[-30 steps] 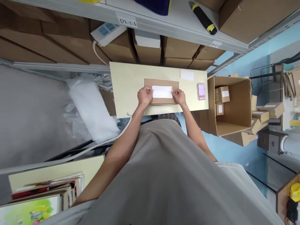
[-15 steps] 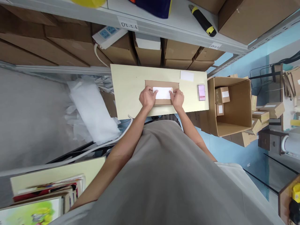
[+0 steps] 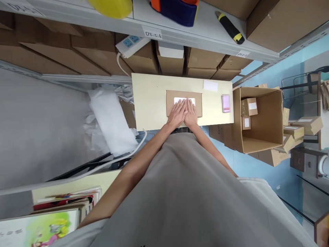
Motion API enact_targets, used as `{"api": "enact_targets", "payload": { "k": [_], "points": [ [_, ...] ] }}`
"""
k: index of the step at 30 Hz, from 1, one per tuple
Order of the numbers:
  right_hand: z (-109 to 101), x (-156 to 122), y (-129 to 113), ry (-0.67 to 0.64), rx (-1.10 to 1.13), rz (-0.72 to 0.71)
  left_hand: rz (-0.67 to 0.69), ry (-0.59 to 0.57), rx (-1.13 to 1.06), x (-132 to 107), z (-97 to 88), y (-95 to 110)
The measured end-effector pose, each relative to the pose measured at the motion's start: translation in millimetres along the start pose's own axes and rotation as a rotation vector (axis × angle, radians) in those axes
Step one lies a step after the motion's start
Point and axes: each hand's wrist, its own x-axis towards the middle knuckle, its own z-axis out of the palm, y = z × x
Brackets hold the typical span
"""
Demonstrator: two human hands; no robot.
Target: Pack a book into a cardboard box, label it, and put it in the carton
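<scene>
A flat brown cardboard box lies on the pale yellow table in front of me. On its top is a white label, partly covered by my fingers. My left hand lies flat across the label and the box, fingers stretched out. Beside it, my right hand rests flat too, its fingers straight and touching the label. The two hands meet near the middle of the box, and neither grips anything.
A white slip and a pinkish pack lie on the table's right side. Right of the table stands a large open carton with labelled boxes inside. A shelf overhead holds a utility knife; a power strip sits below it.
My hands have moved from the label's two ends to its middle. The thumbs and fingers that held its edges now lie flat on it. The view has shifted slightly.
</scene>
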Motion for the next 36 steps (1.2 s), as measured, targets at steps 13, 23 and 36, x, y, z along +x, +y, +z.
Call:
{"api": "enact_targets", "payload": {
  "k": [13,23,36],
  "points": [
    [-15,1,12,0.055,-0.12,0.117,-0.114,0.013,0.151,-1,-12.5,-33],
    [-13,0,14,0.066,-0.145,0.113,-0.166,0.029,0.13,-2,-11.7,-27],
    [-12,-1,15,0.044,-0.187,0.115,-0.175,0.023,0.172,-2,-12.2,-21]
  ]
}}
